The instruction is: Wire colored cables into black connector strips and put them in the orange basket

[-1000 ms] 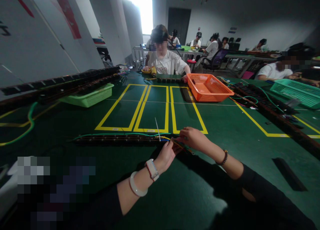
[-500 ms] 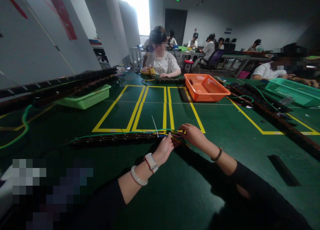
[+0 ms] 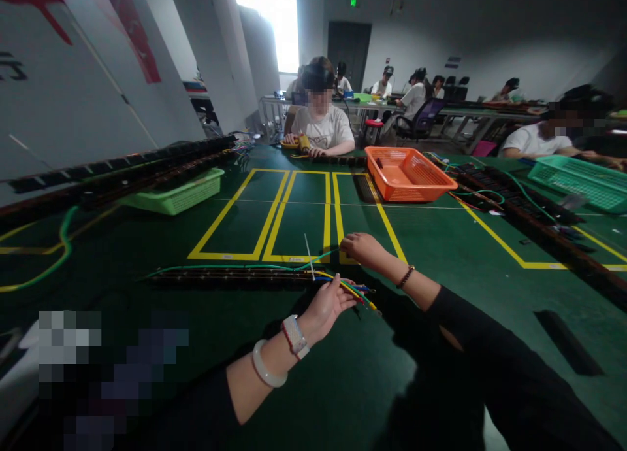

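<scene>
A long dark strip lies across the green table, with a green wire running along its top edge. My right hand pinches the end of that green wire and holds it raised above the strip. My left hand is closed around a bundle of coloured wires, yellow, green and blue among them, at the strip's right end. Their tips, some with metal lugs, stick out past the fingers. A white cable tie stands up from the strip just left of my left hand.
An orange basket sits beyond my hands, a green basket at left and a teal basket at right. Yellow tape marks the table. A dark flat piece lies at right. A co-worker sits opposite.
My right hand has moved left and up, drawing the green wire's end away from the bundle. The other wire tips now show, fanned out over my left hand.
</scene>
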A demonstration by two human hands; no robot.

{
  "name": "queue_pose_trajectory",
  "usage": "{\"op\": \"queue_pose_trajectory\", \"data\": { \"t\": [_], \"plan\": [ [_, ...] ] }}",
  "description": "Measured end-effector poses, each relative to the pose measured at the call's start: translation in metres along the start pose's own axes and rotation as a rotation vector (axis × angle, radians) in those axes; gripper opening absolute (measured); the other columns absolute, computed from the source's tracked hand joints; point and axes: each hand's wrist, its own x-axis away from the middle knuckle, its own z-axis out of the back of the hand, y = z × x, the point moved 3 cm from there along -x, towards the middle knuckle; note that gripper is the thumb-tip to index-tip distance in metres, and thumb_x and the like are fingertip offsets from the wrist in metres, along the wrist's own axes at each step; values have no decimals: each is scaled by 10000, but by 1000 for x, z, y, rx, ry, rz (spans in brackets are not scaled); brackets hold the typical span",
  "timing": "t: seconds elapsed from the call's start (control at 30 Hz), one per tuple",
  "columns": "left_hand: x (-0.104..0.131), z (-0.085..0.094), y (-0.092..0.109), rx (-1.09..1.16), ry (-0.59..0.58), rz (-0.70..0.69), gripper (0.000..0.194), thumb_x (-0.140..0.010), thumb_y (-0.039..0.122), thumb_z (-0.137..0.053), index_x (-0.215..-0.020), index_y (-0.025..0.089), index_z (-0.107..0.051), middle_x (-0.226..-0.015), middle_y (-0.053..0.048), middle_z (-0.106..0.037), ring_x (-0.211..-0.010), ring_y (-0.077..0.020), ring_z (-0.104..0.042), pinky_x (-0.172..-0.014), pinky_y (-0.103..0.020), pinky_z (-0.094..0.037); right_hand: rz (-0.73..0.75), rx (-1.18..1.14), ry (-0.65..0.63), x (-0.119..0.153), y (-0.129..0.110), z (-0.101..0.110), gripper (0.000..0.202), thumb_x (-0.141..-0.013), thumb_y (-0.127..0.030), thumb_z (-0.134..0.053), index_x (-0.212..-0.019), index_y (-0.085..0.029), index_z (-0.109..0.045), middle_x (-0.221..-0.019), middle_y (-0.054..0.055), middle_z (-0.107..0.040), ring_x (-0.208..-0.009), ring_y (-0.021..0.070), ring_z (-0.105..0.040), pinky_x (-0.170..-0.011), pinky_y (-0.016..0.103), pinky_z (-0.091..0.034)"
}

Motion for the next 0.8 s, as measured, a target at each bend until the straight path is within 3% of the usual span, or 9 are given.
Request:
{"op": "queue_pose_trajectory", "data": {
  "t": [0.23,0.6,0.8],
  "plan": [
    [7,0,-1,-5,-31,-16,236,-934,334,-462,-885,129,-570,-950,-140,-666,-952,-234,-629,-946,-388,-448,159,166,58,-7,-7,5,380,-925,-70,-370,-1276,-83,-516,-1068,151,-598,-922,203,-554,-786,311,-420],
    [2,4,-3,14,-43,-46,272,-923,351,-489,-924,85,-546,-956,-165,-649,-937,-237,-636,-941,-393,-461,157,158,75,-2,-4,8,382,-951,-102,-334,-1258,-68,-558,-1095,175,-620,-947,216,-574,-830,342,-436],
    [1,3,-3,28,-31,-38,239,-932,328,-471,-899,100,-535,-924,-150,-649,-924,-234,-638,-938,-399,-461,99,-4,126,3,-3,-9,364,-923,-128,-457,-1273,-121,-555,-1141,144,-623,-993,196,-587,-865,325,-444]
  ]
}}
